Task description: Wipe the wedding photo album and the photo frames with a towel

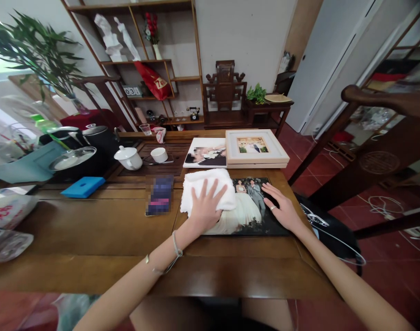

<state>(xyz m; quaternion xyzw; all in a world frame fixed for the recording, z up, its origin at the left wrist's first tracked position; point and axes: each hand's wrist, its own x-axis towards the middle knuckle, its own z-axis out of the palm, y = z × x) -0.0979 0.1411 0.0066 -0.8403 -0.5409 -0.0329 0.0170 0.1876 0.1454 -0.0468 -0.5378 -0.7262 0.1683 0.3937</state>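
Observation:
A dark wedding photo panel lies flat near the front edge of the wooden table, showing a couple in a white gown and a grey suit. Spread over its left part is a folded white towel. My left hand presses flat on this towel with its fingers apart. On the panel's right side rests my right hand, fingers stretched out and holding nothing. The towel and my left hand hide the panel's left part.
Behind the panel sit a white-framed photo and a smaller photo board. A phone, a blue block, a lidded white cup and a small bowl stand leftward. A wooden chair is at right.

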